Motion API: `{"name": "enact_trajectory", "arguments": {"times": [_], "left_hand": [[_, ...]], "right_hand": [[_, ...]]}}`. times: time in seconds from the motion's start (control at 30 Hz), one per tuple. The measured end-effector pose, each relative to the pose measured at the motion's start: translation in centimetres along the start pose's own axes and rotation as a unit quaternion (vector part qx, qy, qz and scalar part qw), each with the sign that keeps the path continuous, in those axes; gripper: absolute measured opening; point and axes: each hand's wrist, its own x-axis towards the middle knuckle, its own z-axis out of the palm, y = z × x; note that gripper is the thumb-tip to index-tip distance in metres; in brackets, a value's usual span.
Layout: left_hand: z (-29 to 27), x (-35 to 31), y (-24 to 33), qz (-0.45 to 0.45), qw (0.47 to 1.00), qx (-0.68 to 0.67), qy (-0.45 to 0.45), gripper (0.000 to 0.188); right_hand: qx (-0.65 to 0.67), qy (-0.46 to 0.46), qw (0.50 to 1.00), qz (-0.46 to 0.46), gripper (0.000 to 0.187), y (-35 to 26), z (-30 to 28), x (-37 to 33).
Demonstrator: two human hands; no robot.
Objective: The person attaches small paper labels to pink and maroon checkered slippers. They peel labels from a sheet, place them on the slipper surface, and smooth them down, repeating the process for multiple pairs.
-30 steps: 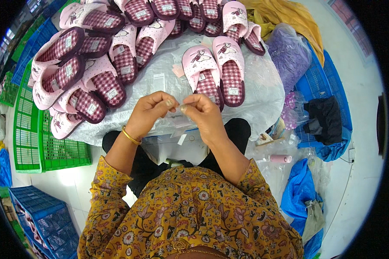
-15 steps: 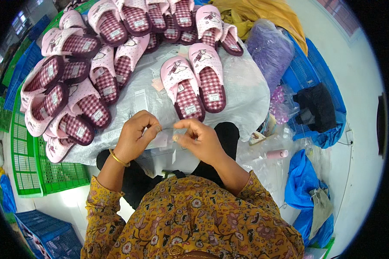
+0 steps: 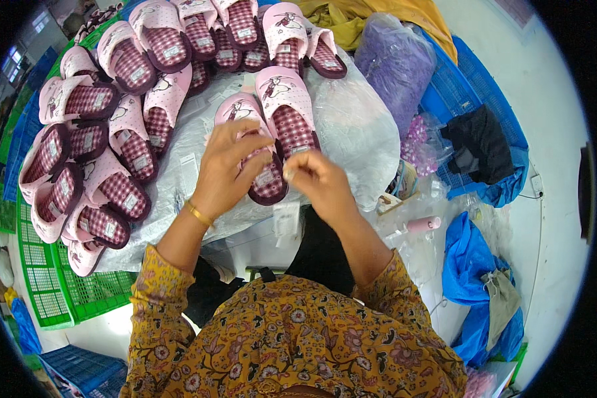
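Left hand (image 3: 231,166) is resting spread on a soft, light pink slipper (image 3: 257,156) at frame centre; right hand (image 3: 315,182) is pinching a small tag (image 3: 289,174), best gripped by its edge.

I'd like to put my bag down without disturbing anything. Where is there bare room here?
Bare plastic sheet lies right of the slipper pair under the left hand and right hand, toward the purple bag. White floor is open at far right. The slipper rows on the left are crowded; clutter surrounds the pink spool.
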Motion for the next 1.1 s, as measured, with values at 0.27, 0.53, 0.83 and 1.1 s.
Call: {"name": "enact_trajectory", "arguments": {"times": [0.27, 0.53, 0.83, 1.1], "left_hand": [[4.1, 4.6, -4.5, 0.088, 0.968, 0.233, -0.039, 0.015], [4.8, 5.2, -7.2, -0.007, 0.981, 0.180, -0.065, 0.014], [4.7, 5.2, -8.0, -0.028, 0.988, 0.127, -0.086, 0.013], [4.7, 6.1, -7.8, -0.049, 0.966, 0.195, -0.162, 0.017]], "right_hand": [[-0.131, 0.019, 0.991, 0.033, 0.031, 2.8, -1.5, 6.8], [-0.261, 0.020, 0.963, 0.067, 0.035, 3.1, -0.7, 8.1], [-0.344, 0.033, 0.935, 0.080, 0.030, 2.4, -0.1, 8.7], [-0.356, 0.088, 0.928, 0.065, 0.029, 2.7, 1.2, 9.1]]}}
